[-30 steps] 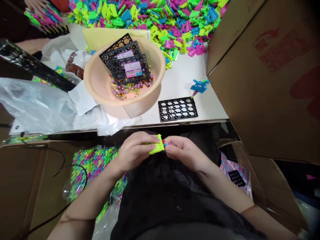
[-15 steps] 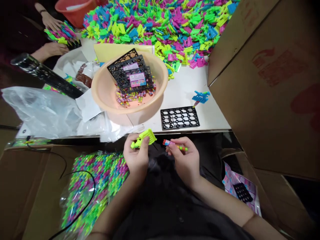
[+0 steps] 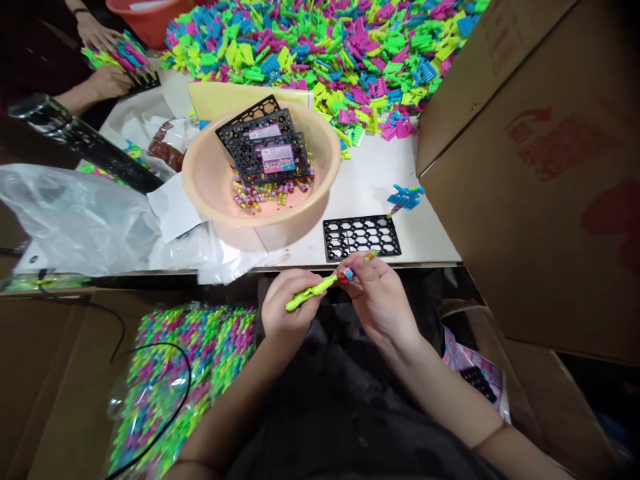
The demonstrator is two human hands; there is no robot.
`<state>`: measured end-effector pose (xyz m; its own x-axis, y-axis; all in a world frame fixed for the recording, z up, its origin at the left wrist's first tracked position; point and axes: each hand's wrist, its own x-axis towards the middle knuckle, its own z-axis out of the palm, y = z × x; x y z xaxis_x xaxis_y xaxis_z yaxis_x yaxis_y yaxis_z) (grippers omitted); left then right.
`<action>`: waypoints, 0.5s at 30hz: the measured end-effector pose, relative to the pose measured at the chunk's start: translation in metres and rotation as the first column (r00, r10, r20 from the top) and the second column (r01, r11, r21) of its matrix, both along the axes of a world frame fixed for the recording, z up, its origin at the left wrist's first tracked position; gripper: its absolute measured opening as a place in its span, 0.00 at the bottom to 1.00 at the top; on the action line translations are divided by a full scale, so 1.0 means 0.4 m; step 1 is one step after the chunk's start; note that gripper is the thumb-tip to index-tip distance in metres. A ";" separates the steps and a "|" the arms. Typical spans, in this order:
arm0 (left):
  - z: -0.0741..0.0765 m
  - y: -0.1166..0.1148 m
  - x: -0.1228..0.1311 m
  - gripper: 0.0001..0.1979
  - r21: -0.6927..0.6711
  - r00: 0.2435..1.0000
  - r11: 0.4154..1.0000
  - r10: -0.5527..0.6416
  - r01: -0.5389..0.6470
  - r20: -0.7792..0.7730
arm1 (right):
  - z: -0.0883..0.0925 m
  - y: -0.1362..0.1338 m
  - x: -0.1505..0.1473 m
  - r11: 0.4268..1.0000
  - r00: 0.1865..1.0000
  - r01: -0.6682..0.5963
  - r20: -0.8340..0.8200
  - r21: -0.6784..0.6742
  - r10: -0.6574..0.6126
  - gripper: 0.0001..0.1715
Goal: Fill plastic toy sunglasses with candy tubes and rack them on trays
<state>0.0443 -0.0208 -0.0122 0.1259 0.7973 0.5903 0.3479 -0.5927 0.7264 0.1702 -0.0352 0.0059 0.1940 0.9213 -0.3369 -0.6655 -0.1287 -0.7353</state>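
- The left hand [image 3: 284,312] gripped a lime-green plastic toy [image 3: 311,292] over the lap; half a second before, both hands held their pieces apart.
- The right hand [image 3: 379,293] pinched a small candy tube [image 3: 349,273], now touching the toy's end; joining seemed underway.
- Beyond, a black grid tray [image 3: 361,237] lay at the table's near edge; farther in sat a beige basin [image 3: 215,180].

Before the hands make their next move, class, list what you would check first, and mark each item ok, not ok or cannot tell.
1. Left hand grips the green toy: ok.
2. Right hand holds the candy stick: ok.
3. Stick's tip meets the toy's end: ok.
4. Stick seated inside the toy: cannot tell.
5. Black tray lies flat on the table, cells unfilled: ok.
6. Basin holds loose candy sticks: ok.
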 end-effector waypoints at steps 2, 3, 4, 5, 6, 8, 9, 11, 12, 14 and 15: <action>0.000 0.000 -0.004 0.07 0.022 1.000 1.000 0.004 -0.004 -0.019 | -0.003 0.004 -0.007 1.000 1.000 -0.004 -0.001 -0.015 0.004 0.18; -0.001 0.000 -0.007 0.07 0.032 1.000 0.999 0.005 -0.005 -0.026 | -0.005 0.006 -0.010 1.000 1.000 -0.006 0.004 -0.024 0.006 0.19; -0.001 0.001 -0.009 0.07 0.038 0.999 0.999 0.010 -0.008 -0.035 | -0.007 0.008 -0.013 0.999 1.000 -0.006 0.012 -0.033 0.006 0.19; -0.002 0.001 -0.012 0.07 0.044 0.999 0.999 0.017 -0.015 -0.043 | -0.008 0.009 -0.016 0.999 1.000 -0.003 0.017 -0.041 0.004 0.19; -0.003 0.001 -0.014 0.07 0.049 0.998 0.999 0.024 -0.021 -0.051 | -0.009 0.011 -0.020 0.999 1.000 0.000 0.015 -0.048 0.001 0.19; -0.005 0.001 -0.017 0.06 0.059 0.998 0.998 0.021 -0.017 -0.065 | -0.011 0.014 -0.027 0.998 1.000 -0.002 -0.016 -0.056 0.001 0.18; -0.006 0.001 -0.018 0.06 0.063 0.998 0.998 0.020 -0.016 -0.063 | -0.012 0.015 -0.030 0.998 0.999 -0.005 -0.037 -0.062 0.002 0.18; -0.008 0.000 -0.020 0.06 0.065 0.999 0.998 0.030 -0.027 -0.046 | -0.013 0.017 -0.037 0.997 0.998 -0.007 -0.064 -0.077 0.002 0.18; -0.009 0.000 -0.020 0.06 0.057 0.999 0.998 0.038 -0.036 -0.037 | -0.014 0.018 -0.040 0.996 0.998 -0.004 -0.069 -0.087 -0.002 0.18; -0.011 -0.003 -0.020 0.07 0.035 0.998 0.998 0.051 -0.050 -0.022 | -0.015 0.019 -0.045 0.995 0.997 0.011 -0.080 -0.103 -0.019 0.17; -0.013 -0.004 -0.019 0.07 0.029 0.999 0.999 0.046 -0.046 -0.013 | -0.015 0.018 -0.047 0.994 0.996 0.016 -0.090 -0.106 -0.025 0.16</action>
